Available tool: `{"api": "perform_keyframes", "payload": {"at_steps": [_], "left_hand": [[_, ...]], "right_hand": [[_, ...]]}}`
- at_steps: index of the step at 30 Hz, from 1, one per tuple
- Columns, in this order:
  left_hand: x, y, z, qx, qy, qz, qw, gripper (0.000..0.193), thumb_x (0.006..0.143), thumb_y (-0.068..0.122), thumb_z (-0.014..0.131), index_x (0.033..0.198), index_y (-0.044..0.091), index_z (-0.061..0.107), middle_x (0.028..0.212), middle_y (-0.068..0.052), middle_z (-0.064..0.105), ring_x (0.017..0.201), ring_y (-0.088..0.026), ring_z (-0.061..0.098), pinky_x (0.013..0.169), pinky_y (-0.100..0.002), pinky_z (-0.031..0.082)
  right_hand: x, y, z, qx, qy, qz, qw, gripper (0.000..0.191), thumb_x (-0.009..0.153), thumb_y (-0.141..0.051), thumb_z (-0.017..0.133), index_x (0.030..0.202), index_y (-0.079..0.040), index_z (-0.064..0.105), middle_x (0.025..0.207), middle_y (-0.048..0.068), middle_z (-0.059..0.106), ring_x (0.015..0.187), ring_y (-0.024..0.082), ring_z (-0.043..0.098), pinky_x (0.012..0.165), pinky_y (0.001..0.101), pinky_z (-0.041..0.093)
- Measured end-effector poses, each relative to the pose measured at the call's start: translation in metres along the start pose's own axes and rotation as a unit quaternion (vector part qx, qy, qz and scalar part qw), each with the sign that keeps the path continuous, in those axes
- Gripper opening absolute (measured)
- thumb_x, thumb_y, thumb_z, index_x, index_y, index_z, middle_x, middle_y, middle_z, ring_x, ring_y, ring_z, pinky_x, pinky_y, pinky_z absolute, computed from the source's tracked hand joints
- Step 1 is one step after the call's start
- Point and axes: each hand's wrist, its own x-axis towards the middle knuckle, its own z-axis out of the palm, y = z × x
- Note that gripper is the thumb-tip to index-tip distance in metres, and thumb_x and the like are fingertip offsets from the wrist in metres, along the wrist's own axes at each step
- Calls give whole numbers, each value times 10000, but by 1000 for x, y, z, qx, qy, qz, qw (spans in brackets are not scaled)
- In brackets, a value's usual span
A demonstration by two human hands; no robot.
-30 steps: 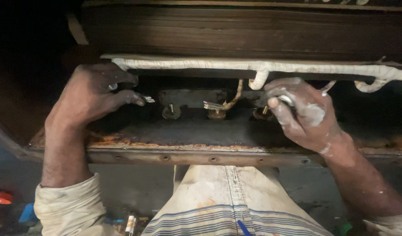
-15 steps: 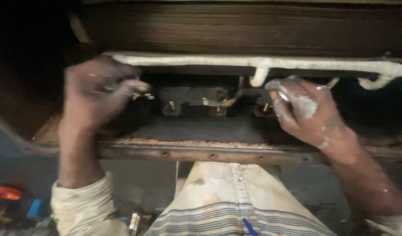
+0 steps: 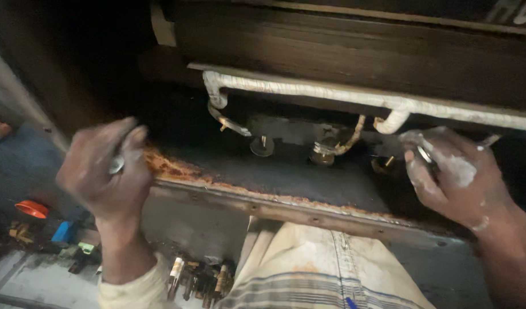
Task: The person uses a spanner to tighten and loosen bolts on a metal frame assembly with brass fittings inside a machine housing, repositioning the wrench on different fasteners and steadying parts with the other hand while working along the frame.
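My left hand (image 3: 105, 174) is closed around a small shiny metal piece (image 3: 116, 165) at the left end of a rusty metal ledge (image 3: 228, 191). My right hand (image 3: 455, 177), smeared with white paste, grips a small metal tool (image 3: 426, 154) close to a brass fitting (image 3: 383, 165) on the ledge's right side. A long pipe wrapped in white tape (image 3: 331, 94) runs above the ledge. Under it sit a round fitting (image 3: 262, 146) and a brass valve (image 3: 323, 151) with a thin copper tube (image 3: 354, 134).
A dark wooden panel (image 3: 343, 51) hangs over the pipe. Below on the left lie an orange cap (image 3: 31, 209), a blue piece (image 3: 62, 232) and several small tools (image 3: 200, 277) on the floor. My pale striped cloth (image 3: 320, 274) covers the lower middle.
My left hand drew back from the fittings to the ledge's left end, holding the small metal piece. The view shifted left. My right hand stays by the right fitting.
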Motion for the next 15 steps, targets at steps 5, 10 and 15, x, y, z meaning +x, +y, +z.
{"api": "perform_keyframes", "payload": {"at_steps": [5,10,15], "left_hand": [[-39,-35,27,-23,125,46,991,97,1130,88,701,1174,2,687,1027,-147,741,914,-246,749,737,-319,631],[-61,-50,25,-53,80,-8,995,133,1169,118,705,1242,7,699,1024,-194,698,862,-234,731,671,-297,602],[-59,-56,20,-82,49,7,995,165,1162,132,748,1254,5,697,983,-150,716,848,-217,734,665,-296,602]], "right_hand": [[9,-5,3,-58,-15,-33,998,305,899,-151,672,1176,-25,690,1053,180,707,826,302,725,684,361,592],[18,-19,2,22,-27,-35,999,393,923,-95,616,1310,-27,599,1105,184,691,865,288,718,696,362,586],[48,-14,1,95,-46,-104,989,510,993,-80,529,1475,-9,379,1041,112,683,885,234,682,699,335,566]]}}
